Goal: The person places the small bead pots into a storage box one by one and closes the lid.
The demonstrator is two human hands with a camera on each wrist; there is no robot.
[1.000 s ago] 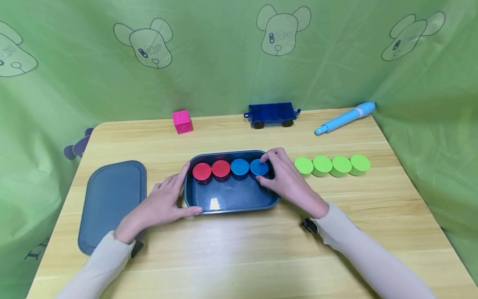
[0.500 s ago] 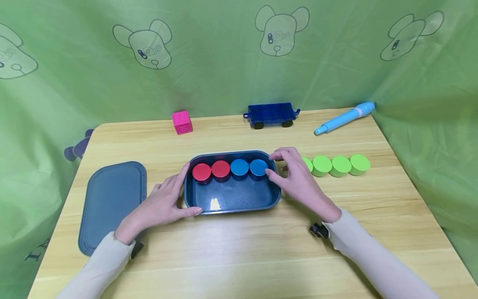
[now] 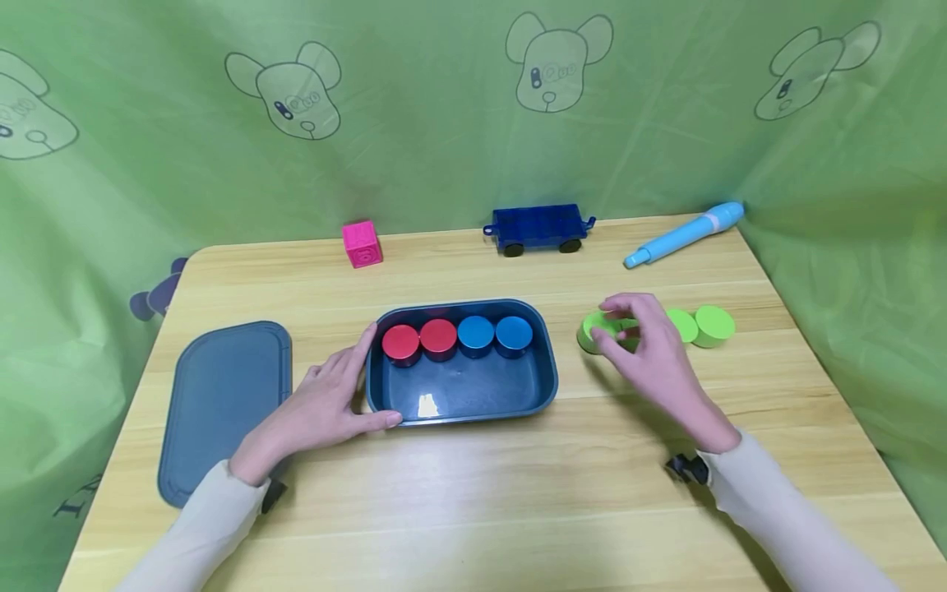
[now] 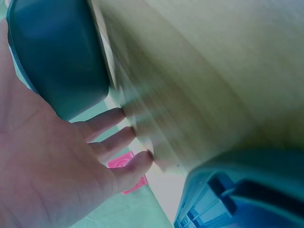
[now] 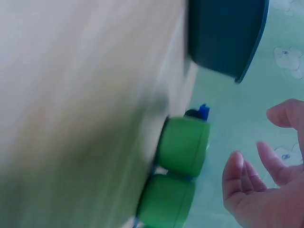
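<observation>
A dark blue rectangular box [image 3: 473,390] sits mid-table. Two red round caps [image 3: 402,340] and two blue round caps [image 3: 514,335] form a row along its far side. My left hand [image 3: 316,411] rests against the box's left end, thumb on the near rim; its fingers are extended in the left wrist view. To the right, my right hand [image 3: 658,358] hovers over a row of several lime-green caps [image 3: 713,323], thumb and fingers spread above the leftmost ones and partly covering them. The right wrist view has its palm [image 5: 273,204] holding nothing, beside two green caps [image 5: 183,145].
The matching flat lid [image 3: 229,403] lies left of the box, near my left forearm. Along the back edge stand a pink cube [image 3: 362,244], a blue toy wagon [image 3: 538,227] and a light blue pen-shaped toy [image 3: 684,236]. A green printed cloth [image 3: 436,123] hangs behind.
My right hand has let go of the right-hand blue cap in the box and moved right to above the green caps. The left hand has stayed on the box.
</observation>
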